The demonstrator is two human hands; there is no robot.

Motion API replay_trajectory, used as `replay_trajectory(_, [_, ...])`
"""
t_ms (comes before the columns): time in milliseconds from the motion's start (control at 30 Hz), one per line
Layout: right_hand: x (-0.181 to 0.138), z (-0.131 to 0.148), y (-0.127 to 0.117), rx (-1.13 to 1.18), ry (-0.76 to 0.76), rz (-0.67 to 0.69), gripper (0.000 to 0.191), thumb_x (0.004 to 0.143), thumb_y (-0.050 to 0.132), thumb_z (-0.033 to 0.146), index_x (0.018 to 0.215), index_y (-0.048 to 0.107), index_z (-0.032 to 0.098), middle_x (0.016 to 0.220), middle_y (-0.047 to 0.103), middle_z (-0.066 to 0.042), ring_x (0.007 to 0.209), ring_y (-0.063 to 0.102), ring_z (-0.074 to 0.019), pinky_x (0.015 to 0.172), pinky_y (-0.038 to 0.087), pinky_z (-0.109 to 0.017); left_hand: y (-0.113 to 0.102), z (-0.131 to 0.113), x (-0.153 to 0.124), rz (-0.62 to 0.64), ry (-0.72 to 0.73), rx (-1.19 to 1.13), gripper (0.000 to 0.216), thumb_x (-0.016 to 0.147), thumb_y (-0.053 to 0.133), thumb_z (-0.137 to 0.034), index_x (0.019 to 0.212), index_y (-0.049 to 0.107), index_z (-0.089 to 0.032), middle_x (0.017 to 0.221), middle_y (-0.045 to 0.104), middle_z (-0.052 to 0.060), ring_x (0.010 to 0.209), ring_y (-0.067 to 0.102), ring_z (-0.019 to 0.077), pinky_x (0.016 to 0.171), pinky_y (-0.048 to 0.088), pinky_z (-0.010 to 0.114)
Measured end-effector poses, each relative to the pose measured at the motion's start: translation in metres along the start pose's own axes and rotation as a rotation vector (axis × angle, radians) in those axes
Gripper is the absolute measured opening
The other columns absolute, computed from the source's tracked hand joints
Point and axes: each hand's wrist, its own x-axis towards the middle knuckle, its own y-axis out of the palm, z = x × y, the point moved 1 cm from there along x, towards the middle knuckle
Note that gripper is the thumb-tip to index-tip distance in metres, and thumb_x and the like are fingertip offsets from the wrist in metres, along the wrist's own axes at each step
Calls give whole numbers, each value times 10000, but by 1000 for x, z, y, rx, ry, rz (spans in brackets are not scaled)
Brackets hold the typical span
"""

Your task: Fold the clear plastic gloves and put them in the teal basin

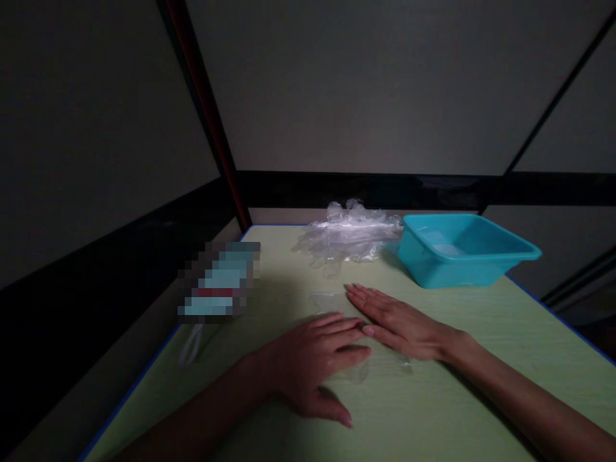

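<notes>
A clear disposable plastic glove (328, 300) lies flat on the table, mostly covered by my two hands. My left hand (315, 362) rests palm down over its near left part, fingers stretched out and thumb spread toward me. Across its right part lies my right hand (402, 324), flat with the fingers extended to the upper left. The right thumb tip is close to the left fingertips; whether they touch I cannot tell. Transparent edges of the glove show beyond and below the hands.
A heap of clear plastic gloves (353, 231) lies at the table's far edge. Right of it stands a turquoise plastic basin (462, 269) with something pale inside. On the left is a blurred-out object (221, 282) with a whitish strap. The light green table (269, 410) has blue edges.
</notes>
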Motion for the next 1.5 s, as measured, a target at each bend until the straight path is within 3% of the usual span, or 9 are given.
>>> replay_trajectory(300, [0,-5,5,-31,19,21,609,887,252,474,1371,110,132,1428,91,-86,1301,73,-188,1067,124,-378,4,-3,-1,11,8,-59,686,749,451,-578,1240,413,-101,1331,359,130,1243,301,230,1033,225,329])
replay_trajectory(533, [-1,-2,1,-9,23,31,610,889,244,473,1369,121,117,1428,91,-88,1302,66,-187,1071,110,-373,5,-7,1,-105,63,-325,497,790,433,-493,1079,551,-107,1165,546,113,1089,499,187,928,379,250])
replay_trajectory(633, [-1,-2,-2,21,19,-13,597,893,244,456,1370,123,118,1428,100,-86,1301,74,-192,1070,119,-376,4,4,3,-248,-134,-295,398,831,385,-397,1057,572,-128,1105,587,87,1021,543,175,895,412,270])
replay_trajectory(700, [0,-3,-3,11,17,-44,583,896,246,446,1372,119,134,1427,107,-79,1301,83,-195,1070,112,-392,4,17,2,-375,-382,-186,386,856,347,-356,1103,545,-136,1165,551,82,1081,499,183,942,375,311])
replay_trajectory(767, [0,-5,-1,-9,15,-48,579,896,252,445,1373,110,149,1425,113,-76,1300,95,-198,1068,101,-407,6,29,1,-398,-541,-59,415,869,320,-328,1197,464,-120,1270,454,92,1167,416,186,989,323,336])
replay_trajectory(933, [1,-9,5,-43,23,-3,597,891,249,460,1372,98,140,1423,113,-82,1299,100,-195,1071,88,-391,14,41,-5,-232,-550,164,438,889,277,-284,1256,379,-67,1340,349,115,1250,287,157,1039,232,313])
replay_trajectory(1167, [-3,-9,4,-77,57,46,638,886,232,483,1369,74,97,1425,60,-97,1303,59,-184,1073,72,-374,9,34,-9,-17,-573,217,508,883,301,-334,1312,269,-63,1399,189,127,1293,150,184,1046,185,345])
replay_trajectory(1500, [-15,-24,-5,35,95,99,631,882,267,476,1370,25,159,1429,35,-63,1302,44,-196,1067,39,-411,-1,31,-13,81,-601,154,563,888,276,-378,1339,185,-54,1411,118,130,1301,91,187,1048,141,346])
